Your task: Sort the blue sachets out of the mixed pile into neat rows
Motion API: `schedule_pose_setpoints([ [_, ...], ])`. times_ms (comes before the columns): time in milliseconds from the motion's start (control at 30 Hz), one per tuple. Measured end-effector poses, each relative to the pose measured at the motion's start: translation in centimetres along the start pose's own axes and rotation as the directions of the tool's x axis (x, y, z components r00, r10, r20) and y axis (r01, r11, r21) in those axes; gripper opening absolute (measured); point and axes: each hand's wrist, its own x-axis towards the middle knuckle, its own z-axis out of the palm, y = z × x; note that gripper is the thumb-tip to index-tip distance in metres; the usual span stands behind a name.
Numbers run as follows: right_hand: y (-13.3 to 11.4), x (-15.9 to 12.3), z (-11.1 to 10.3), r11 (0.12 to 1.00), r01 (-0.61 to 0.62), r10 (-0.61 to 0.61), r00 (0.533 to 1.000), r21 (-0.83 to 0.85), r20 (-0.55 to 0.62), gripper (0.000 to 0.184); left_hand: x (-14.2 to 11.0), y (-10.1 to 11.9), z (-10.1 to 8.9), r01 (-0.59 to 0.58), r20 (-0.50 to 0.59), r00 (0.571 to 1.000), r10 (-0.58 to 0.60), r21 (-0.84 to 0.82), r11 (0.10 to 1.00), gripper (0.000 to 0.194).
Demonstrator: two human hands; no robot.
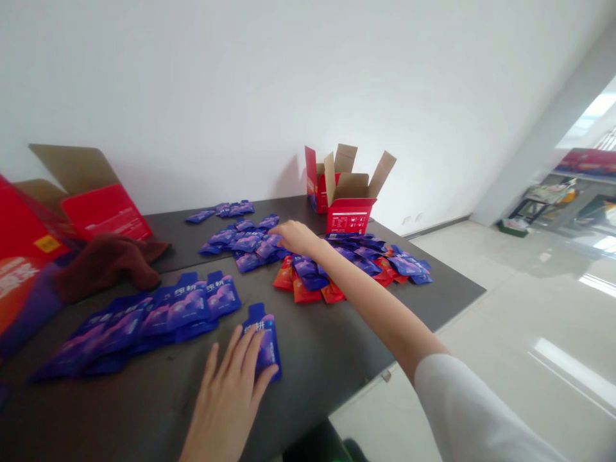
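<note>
My left hand lies on the dark table top near the front edge, with its fingers and thumb around a blue-purple sachet. My right hand stretches across the table and its fingertips reach a heap of blue-purple sachets. That hand is slightly blurred. Beneath my right forearm lies a mixed heap of red sachets and blue ones. A long overlapping row of blue-purple sachets fills the table's left side, close to my left hand.
An open red carton stands at the table's far end, and an open red box stands at the left behind a brown cloth. A large red package intrudes at the left edge. The table's right edge drops to a tiled floor.
</note>
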Motion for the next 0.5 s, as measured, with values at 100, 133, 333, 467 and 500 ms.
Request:
schedule_pose_setpoints([
  [100,2.0,4.4,2.2,0.994,-0.069,0.083,0.979,-0.081,0.184,0.042,-0.3,-0.5,0.7,-0.109,-0.14,0.984,0.112,0.03,0.994,0.057],
  [133,2.3,5.3,3.0,0.993,-0.07,0.088,0.974,-0.091,0.211,0.043,-0.4,-0.8,0.9,-0.148,-0.157,0.976,0.15,0.024,0.989,0.061],
  [333,2.6,7.8,5.9,0.996,0.019,0.008,0.957,-0.089,0.29,0.04,-1.4,-2.4,1.9,-0.265,-0.169,0.955,0.244,-0.117,0.957,0.07],
  [467,2.3,7.7,6.5,0.99,0.077,-0.043,0.959,-0.115,0.279,0.034,-2.8,-2.3,3.2,-0.221,-0.11,0.974,0.199,-0.261,0.94,0.067],
  [500,2.1,7.5,6.3,0.988,0.091,-0.054,0.96,-0.125,0.273,0.033,-3.2,-2.2,3.7,-0.197,-0.102,0.979,0.174,-0.292,0.936,0.065],
])
